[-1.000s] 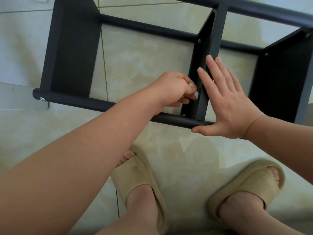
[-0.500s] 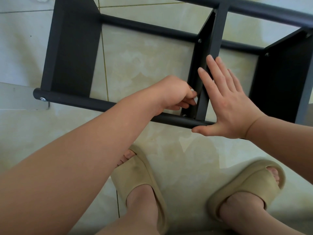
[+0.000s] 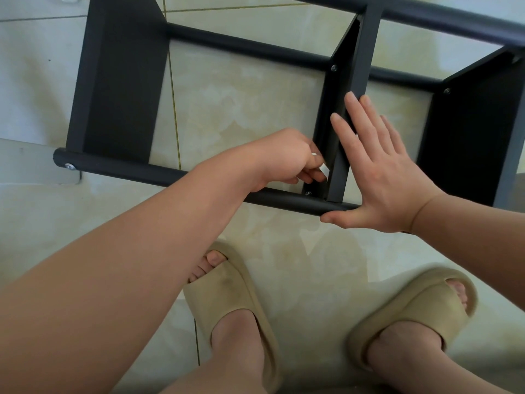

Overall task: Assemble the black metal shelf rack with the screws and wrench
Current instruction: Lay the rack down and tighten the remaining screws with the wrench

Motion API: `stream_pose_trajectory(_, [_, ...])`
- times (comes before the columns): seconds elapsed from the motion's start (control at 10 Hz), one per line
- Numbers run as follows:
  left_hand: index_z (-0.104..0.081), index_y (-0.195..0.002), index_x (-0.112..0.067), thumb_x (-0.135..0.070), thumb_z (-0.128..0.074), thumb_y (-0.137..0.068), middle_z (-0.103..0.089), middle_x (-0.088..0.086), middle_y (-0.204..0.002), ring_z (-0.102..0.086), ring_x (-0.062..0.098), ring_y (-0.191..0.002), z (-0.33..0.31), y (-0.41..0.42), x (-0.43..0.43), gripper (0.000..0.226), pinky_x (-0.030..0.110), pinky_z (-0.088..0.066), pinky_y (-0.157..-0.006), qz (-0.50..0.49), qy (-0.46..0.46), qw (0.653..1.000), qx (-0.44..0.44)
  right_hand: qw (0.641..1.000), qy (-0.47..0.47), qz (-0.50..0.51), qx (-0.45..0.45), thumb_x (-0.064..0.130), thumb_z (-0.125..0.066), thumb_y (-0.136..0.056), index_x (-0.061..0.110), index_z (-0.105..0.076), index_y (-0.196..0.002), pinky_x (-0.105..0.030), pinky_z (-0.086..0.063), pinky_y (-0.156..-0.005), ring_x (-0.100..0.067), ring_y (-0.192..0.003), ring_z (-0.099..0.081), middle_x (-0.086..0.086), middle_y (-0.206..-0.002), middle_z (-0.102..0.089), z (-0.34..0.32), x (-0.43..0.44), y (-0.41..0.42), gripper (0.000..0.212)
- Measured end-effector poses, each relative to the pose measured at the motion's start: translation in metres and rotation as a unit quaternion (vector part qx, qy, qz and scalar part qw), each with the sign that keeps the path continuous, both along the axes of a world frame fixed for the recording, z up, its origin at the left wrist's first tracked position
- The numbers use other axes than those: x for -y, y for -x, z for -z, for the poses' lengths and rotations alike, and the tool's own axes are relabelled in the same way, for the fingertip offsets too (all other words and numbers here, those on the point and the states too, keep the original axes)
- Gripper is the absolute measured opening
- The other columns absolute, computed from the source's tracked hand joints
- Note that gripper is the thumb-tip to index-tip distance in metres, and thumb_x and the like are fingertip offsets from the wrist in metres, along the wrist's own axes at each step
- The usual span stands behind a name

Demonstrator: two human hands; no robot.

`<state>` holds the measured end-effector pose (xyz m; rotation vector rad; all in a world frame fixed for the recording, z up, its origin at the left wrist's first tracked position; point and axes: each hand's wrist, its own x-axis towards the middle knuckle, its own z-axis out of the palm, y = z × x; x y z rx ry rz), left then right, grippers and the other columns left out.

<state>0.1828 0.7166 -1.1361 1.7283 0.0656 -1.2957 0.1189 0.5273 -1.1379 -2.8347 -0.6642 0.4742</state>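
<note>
The black metal shelf rack (image 3: 122, 89) lies on its side on the tiled floor, its round front tube (image 3: 147, 174) nearest me. My left hand (image 3: 287, 160) reaches in at the lower corner of the middle panel (image 3: 345, 115), fingers curled and pinching a small pale wrench (image 3: 324, 169) that is mostly hidden, just above a screw (image 3: 308, 193). My right hand (image 3: 380, 177) lies flat with straight fingers against the right face of that panel, thumb along the front tube.
My two feet in beige slides (image 3: 238, 305) (image 3: 412, 311) stand just before the rack. A third panel (image 3: 471, 137) rises at the right. Screws (image 3: 334, 68) (image 3: 447, 91) sit in the rear tube joints. A pale flat sheet (image 3: 31, 163) lies at the left.
My left hand has slid down the middle panel towards the front tube and its screw. My right hand and the rack have stayed put.
</note>
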Motion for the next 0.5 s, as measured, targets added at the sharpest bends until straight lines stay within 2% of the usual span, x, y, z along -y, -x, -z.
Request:
stream_pose_trajectory(0.3, [-0.061,-0.088,-0.019,-0.011,-0.05,-0.102,-0.073,-0.006,-0.081,-0.064,0.005,-0.079,0.001,-0.001,-0.008,0.02,0.025,-0.048,-0.08,0.041,0.001,0.999,0.021,1.0,0.002,0.0,0.0,0.093,-0.038,-0.073,0.005,-0.003,-0.161,-0.06,-0.008,-0.124,-0.034,-0.155,0.012,-0.016,-0.168,0.01,0.0,0.0,0.0,0.129])
stream_pose_trajectory(0.5, [-0.063,-0.087,-0.02,-0.008,-0.053,-0.1,-0.072,-0.011,-0.076,-0.063,0.005,-0.08,0.001,-0.001,-0.014,0.02,0.024,-0.049,-0.079,0.073,-0.003,0.997,0.035,1.0,0.003,0.0,0.0,0.093,-0.038,-0.073,0.005,-0.003,-0.161,-0.06,-0.009,-0.123,-0.034,-0.155,0.012,-0.016,-0.168,0.01,0.001,0.0,0.0,0.129])
